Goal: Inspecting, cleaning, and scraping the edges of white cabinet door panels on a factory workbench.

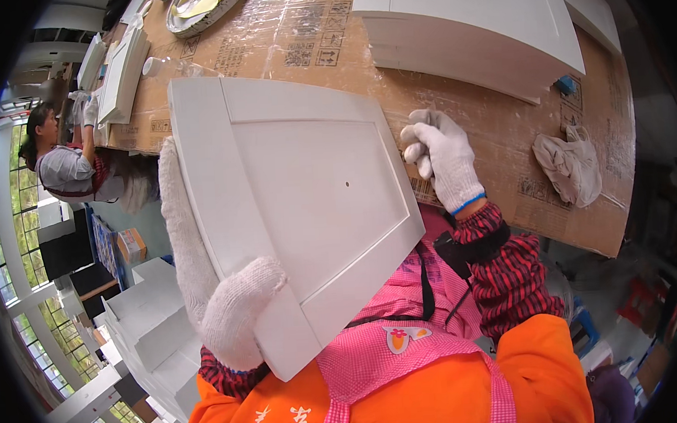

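Observation:
A white cabinet door panel (313, 174) with a raised frame and a small dark spot in its recessed middle is tilted up in front of me, over the near edge of the table. White-gloved, my left hand (240, 312) grips its left edge, with the thumb lapped over the front face. Just beyond the panel's right edge, above the cardboard, is my right hand (444, 156), gloved as well. Its fingers are curled in; whether anything small is between them is hidden.
Cardboard under clear film covers the table (283, 38). Stacked white panels (460, 48) lie at far right, near a small blue object (566, 85) and crumpled pale cloth (569, 165). A round tray (198, 20) and plastic bottle (153, 66) sit far left. Another person (72, 168) works at left.

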### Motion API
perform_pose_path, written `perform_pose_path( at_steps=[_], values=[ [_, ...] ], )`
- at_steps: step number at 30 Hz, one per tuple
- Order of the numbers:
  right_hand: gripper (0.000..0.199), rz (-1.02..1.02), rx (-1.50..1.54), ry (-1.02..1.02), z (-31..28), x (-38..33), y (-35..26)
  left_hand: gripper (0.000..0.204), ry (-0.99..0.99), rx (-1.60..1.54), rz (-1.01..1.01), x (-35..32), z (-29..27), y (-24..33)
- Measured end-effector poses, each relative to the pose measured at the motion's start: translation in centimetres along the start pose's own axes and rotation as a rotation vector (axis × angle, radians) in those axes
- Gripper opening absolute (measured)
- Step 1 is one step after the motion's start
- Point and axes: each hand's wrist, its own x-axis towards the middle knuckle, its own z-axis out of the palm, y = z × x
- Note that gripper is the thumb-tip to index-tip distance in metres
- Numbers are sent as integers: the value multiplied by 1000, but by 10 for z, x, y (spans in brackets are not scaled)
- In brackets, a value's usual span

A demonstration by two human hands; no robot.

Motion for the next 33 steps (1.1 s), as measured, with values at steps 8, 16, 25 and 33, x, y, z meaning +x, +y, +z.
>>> perform_pose_path(
  at_steps=[8, 16, 25, 33],
  values=[
    [34, -31, -668, -449, -41, -61, 7, 49, 16, -21, -7, -5, 7, -11],
    [38, -64, -802, -330, -27, -37, 8, 49, -8, -23, -2, -8, 10, -13],
    [53, 54, -952, -540, -17, -37, -25, 49, -62, -38, 5, -13, 14, -7],
    [37, 86, -566, -351, 29, 26, -35, 49, -108, -43, 8, -17, 15, -7]
  ],
)
